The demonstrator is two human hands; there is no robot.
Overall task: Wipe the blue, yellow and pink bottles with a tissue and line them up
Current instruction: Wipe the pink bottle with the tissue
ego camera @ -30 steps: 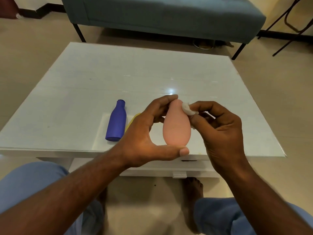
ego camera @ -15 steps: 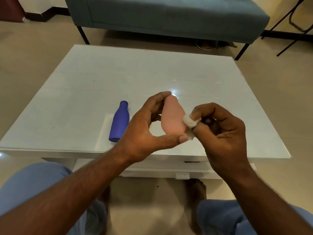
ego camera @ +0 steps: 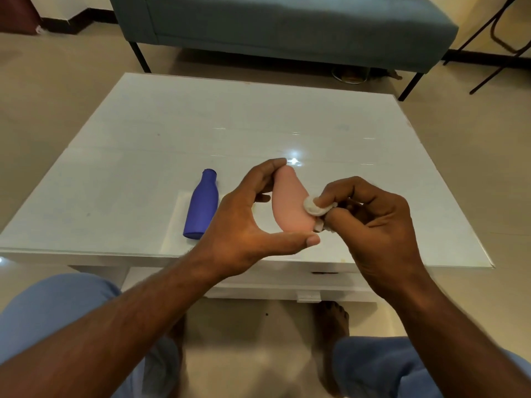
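Note:
My left hand [ego camera: 244, 225] holds the pink bottle [ego camera: 288, 201] above the table's near edge, a fingertip on its narrow top and the thumb under its wide base. My right hand [ego camera: 370, 222] pinches a small white tissue [ego camera: 314, 206] and presses it against the bottle's right side, low down. The blue bottle [ego camera: 200, 209] lies on its side on the white table [ego camera: 258, 124], just left of my left hand, neck pointing away from me. The yellow bottle is hidden behind my left hand.
A grey-blue sofa [ego camera: 281, 24] stands on thin black legs beyond the table. A black metal chair frame [ego camera: 500, 44] is at the far right. My knees in blue trousers and a bare foot [ego camera: 333, 320] are below the table's front edge.
The tissue in my right hand has slid from the bottle's top down its right side towards the base. My left hand has tilted the bottle slightly, and now fully hides the yellow bottle.

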